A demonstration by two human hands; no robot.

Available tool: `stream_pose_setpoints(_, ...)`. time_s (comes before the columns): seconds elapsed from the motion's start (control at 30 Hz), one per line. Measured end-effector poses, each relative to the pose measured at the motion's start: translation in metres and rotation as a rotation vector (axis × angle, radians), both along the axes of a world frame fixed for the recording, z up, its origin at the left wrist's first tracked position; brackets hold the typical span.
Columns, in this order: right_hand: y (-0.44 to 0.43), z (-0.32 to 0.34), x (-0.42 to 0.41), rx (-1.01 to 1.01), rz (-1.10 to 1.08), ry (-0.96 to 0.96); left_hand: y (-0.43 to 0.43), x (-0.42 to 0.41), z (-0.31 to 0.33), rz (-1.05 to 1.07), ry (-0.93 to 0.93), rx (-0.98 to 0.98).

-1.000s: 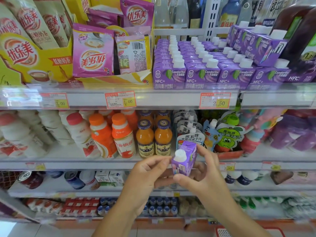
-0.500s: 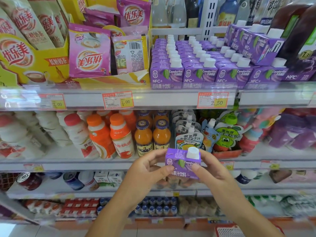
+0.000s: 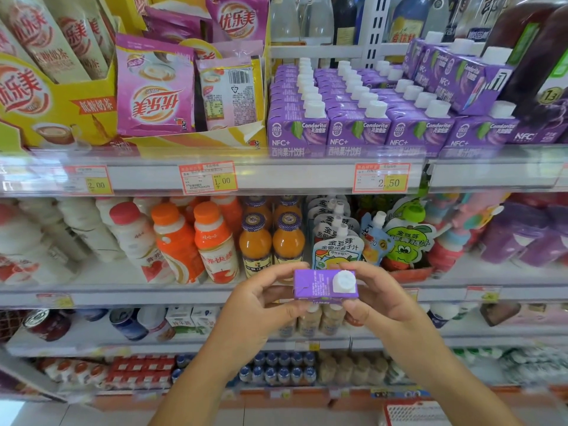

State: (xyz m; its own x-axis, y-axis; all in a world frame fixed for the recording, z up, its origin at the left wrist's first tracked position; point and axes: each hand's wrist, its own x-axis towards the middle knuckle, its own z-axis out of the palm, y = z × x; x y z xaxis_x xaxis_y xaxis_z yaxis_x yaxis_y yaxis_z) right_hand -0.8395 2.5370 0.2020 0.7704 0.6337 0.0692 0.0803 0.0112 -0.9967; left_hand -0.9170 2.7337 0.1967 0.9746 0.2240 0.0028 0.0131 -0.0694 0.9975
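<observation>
purple juice carton (image 3: 313,285) | white screw cap facing camera | lying sideways | held mid-air before shelves

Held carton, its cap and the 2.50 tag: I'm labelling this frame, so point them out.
held carton (image 3: 310,285), head view, printed purple top face.
cap (image 3: 344,281), head view, its top.
2.50 tag (image 3: 381,178), head view, its middle.

Top shelf (image 3: 276,176): rows of purple juice cartons (image 3: 356,130) on the right, white caps up. Yellow display box (image 3: 61,109) on the left with pink sachets (image 3: 153,96) standing in it. Price tags (image 3: 381,178) on the front rail.

Middle shelf (image 3: 123,295): red-capped white bottles (image 3: 132,238) left, then orange-capped bottles (image 3: 212,241), purple-capped orange juice bottles (image 3: 255,241), and spouted pouches (image 3: 336,250) right.

Lower shelf (image 3: 92,342): cans (image 3: 46,324), small white cartons (image 3: 181,318).
</observation>
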Motion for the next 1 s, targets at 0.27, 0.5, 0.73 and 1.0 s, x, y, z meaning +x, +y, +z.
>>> stream_pose_setpoints(0.27,-0.009,0.049,0.03,-0.288,-0.036,-0.282,-0.004,0.01,0.016,-0.06,-0.06,0.073)
stream_pose_setpoints(0.5,-0.017,0.123,0.063,-0.437,0.069,-0.501,-0.003,0.037,0.059,-0.025,-0.309,0.247)
stream_pose_setpoints(0.73,-0.017,0.24,0.088,-0.72,-0.068,-0.922,0.027,0.081,0.139,0.28,-0.654,1.01)
stream_pose_setpoints(1.0,0.034,0.296,0.193,-1.116,-0.183,-1.219,0.071,0.116,0.129,0.403,-0.671,1.333)
